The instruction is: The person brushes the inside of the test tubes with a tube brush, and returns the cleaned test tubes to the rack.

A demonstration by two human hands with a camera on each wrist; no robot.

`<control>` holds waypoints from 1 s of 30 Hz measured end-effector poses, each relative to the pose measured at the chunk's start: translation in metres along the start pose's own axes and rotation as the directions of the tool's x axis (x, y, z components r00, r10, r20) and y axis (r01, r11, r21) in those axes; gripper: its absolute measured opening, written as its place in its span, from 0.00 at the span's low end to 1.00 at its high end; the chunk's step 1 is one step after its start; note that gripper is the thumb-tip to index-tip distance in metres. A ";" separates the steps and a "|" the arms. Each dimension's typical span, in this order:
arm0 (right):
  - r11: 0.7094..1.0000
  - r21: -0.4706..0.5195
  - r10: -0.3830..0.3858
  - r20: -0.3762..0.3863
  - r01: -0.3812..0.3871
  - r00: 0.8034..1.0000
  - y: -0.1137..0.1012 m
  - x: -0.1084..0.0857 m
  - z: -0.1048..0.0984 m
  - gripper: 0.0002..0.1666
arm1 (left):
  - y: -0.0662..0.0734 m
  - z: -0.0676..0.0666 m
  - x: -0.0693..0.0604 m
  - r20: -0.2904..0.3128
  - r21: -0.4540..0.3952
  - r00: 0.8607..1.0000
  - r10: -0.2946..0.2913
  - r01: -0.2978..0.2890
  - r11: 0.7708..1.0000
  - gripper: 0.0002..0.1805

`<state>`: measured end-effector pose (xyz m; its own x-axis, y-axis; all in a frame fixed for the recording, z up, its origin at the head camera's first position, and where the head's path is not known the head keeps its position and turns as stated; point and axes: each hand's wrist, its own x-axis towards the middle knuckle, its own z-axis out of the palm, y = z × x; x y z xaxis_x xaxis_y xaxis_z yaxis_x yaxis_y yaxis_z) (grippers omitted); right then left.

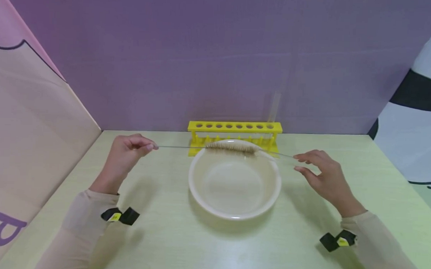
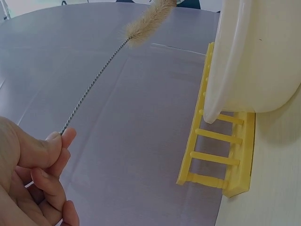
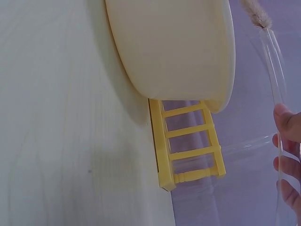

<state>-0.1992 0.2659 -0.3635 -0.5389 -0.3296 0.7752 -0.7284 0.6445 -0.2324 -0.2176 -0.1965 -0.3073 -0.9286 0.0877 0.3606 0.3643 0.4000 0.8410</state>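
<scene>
My left hand (image 1: 127,155) pinches the twisted wire handle of a test tube brush (image 1: 233,148) between thumb and fingers. Tan bristles cover the brush's far part, as the left wrist view also shows. A clear test tube (image 3: 273,61) is held by my right hand (image 1: 322,176), thumb on one side and fingers on the other. The tube's mouth meets the bristle tip; how far the tip sits inside is unclear. Both are roughly level, above the back rim of a cream basin (image 1: 234,216).
Behind the basin stands a yellow test tube rack (image 1: 234,131), with another clear tube (image 1: 274,107) upright at its right end. A purple backdrop (image 1: 203,63) rises at the table's back edge. Pale tabletop (image 1: 211,249) extends in front.
</scene>
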 end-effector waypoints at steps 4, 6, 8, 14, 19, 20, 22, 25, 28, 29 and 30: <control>1.000 0.016 -0.012 -0.004 0.012 1.000 0.000 0.000 0.001 0.28 | 0.000 0.001 0.000 -0.002 0.008 1.000 0.003 -0.003 1.000 0.06; 1.000 0.021 -0.015 -0.003 0.015 1.000 0.000 0.000 0.002 0.27 | 0.000 0.002 0.000 -0.002 0.013 1.000 0.010 -0.010 1.000 0.06; 1.000 0.022 -0.012 0.003 0.012 1.000 0.000 0.000 0.002 0.27 | 0.000 0.003 0.000 -0.006 0.029 1.000 0.019 -0.018 0.999 0.05; 1.000 0.019 -0.011 0.007 0.011 1.000 -0.001 0.000 0.002 0.28 | 0.000 0.002 0.000 -0.023 0.070 1.000 0.020 -0.018 0.997 0.05; 1.000 0.015 -0.009 0.008 0.008 1.000 -0.002 0.001 0.001 0.29 | 0.001 0.001 -0.001 -0.020 0.063 0.999 0.025 -0.024 0.998 0.05; 1.000 0.014 -0.008 0.008 0.008 1.000 -0.002 0.001 0.001 0.30 | 0.001 0.001 -0.001 -0.019 0.062 0.999 0.028 -0.026 0.998 0.05; 1.000 0.014 -0.009 0.008 0.009 1.000 -0.001 0.001 0.001 0.30 | 0.001 0.001 -0.001 -0.019 0.057 0.999 0.030 -0.029 0.998 0.05; 1.000 0.017 -0.012 0.006 0.011 1.000 0.000 0.000 0.001 0.29 | 0.000 0.001 -0.001 -0.019 0.045 0.999 0.027 -0.026 0.999 0.05; 1.000 0.020 -0.012 0.008 0.012 1.000 0.000 0.000 0.002 0.29 | 0.000 0.002 -0.001 -0.022 0.029 0.999 0.024 -0.024 0.999 0.05; 1.000 0.020 -0.011 0.010 0.011 1.000 0.000 0.000 0.002 0.29 | 0.000 0.002 -0.001 -0.022 0.024 1.000 0.022 -0.022 0.999 0.06; 1.000 0.019 -0.010 0.012 0.009 1.000 0.000 0.000 0.002 0.28 | 0.000 0.002 -0.001 -0.023 0.019 0.999 0.023 -0.023 1.000 0.06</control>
<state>-0.1996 0.2645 -0.3642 -0.5370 -0.3441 0.7702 -0.7413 0.6283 -0.2361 -0.2165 -0.1948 -0.3087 -0.9181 0.0763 0.3890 0.3840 0.4147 0.8250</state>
